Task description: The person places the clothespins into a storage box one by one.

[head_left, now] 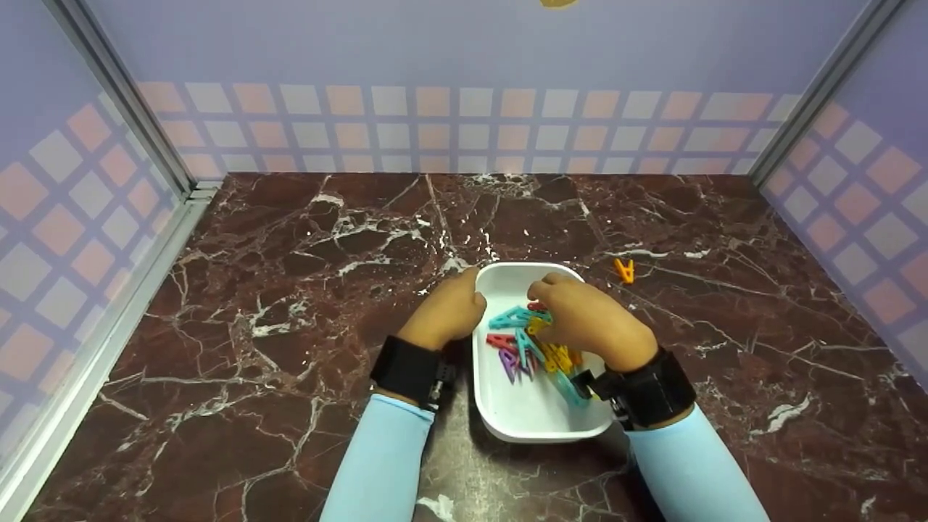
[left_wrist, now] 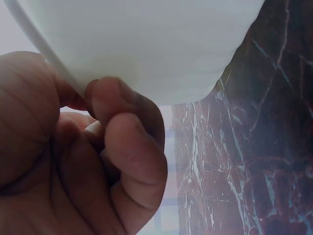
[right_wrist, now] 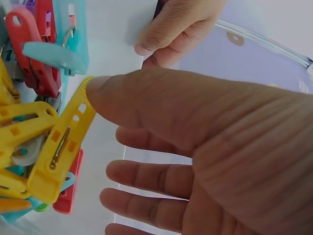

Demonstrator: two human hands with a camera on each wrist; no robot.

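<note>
A white plastic basin (head_left: 511, 417) stands on the marbled tabletop, with several plastic clothespins (head_left: 523, 346) in teal, yellow, red and purple heaped inside. My left hand (head_left: 447, 310) is at its left rim; the left wrist view shows thumb and curled fingers (left_wrist: 132, 142) pinching that rim. Over the right side of the basin is my right hand (head_left: 583, 319). In the right wrist view its fingers (right_wrist: 151, 171) extend apart from one another, and the thumb tip overlaps the end of a yellow clothespin (right_wrist: 61, 147); whether it touches cannot be made out.
One orange clothespin (head_left: 625, 270) lies on the tabletop (head_left: 290, 362) beyond the basin's far right corner. Patterned panels (head_left: 428, 127) close off the back and both sides. Metal strips (head_left: 138, 319) run along the panel edges.
</note>
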